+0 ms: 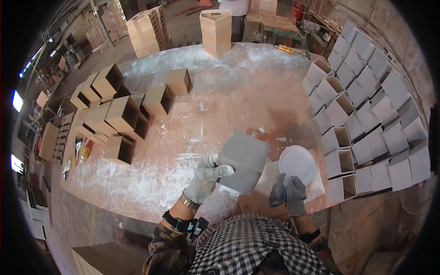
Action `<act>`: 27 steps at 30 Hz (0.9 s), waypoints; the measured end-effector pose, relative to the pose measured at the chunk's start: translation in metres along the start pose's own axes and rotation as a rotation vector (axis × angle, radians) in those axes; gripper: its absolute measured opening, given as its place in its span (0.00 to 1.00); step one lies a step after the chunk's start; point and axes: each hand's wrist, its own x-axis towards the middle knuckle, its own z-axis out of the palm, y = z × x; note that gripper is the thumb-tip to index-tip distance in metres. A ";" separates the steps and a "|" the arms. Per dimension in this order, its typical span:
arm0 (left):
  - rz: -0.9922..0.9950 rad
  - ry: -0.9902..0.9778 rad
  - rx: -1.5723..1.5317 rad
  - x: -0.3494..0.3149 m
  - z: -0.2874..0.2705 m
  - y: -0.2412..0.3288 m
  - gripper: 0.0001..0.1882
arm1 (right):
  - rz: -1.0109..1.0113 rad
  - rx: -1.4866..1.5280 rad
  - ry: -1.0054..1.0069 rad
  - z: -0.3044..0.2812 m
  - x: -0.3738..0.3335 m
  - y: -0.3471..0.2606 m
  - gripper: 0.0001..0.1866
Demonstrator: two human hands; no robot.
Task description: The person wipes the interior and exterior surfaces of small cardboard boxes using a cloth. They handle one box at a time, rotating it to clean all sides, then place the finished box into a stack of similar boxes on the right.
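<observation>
My left hand (204, 178), in a pale knitted glove, grips a grey-coated box (245, 158) by its left side, with the thumb across its face. The box is tilted above the table, and a folded edge runs across its upper part. My right hand (291, 192), also gloved, is at the near rim of a round white tub (297, 162). Its fingers are curled closed, and whatever they hold is hidden. Whether this hand touches the tub I cannot tell. Under the tub lies a tan board (263, 192).
Bare brown boxes (121, 114) are stacked at the table's left. Rows of grey boxes (362, 101) stand along the right. A tall wooden stack (215, 34) and yellow-handled tools (286, 49) sit at the far edge. Brushes (79, 149) lie at the left edge. A person (236, 13) stands beyond.
</observation>
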 end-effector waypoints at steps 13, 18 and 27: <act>0.087 -0.211 0.037 -0.009 0.045 0.007 0.10 | -0.099 -0.305 0.031 -0.044 -0.041 0.006 0.05; 0.167 -0.246 0.547 0.004 0.075 0.002 0.09 | -0.478 -0.909 -0.011 -0.072 -0.066 -0.019 0.07; 0.956 -0.492 1.468 0.062 0.187 -0.047 0.10 | -0.013 -0.372 0.120 -0.150 -0.082 -0.021 0.08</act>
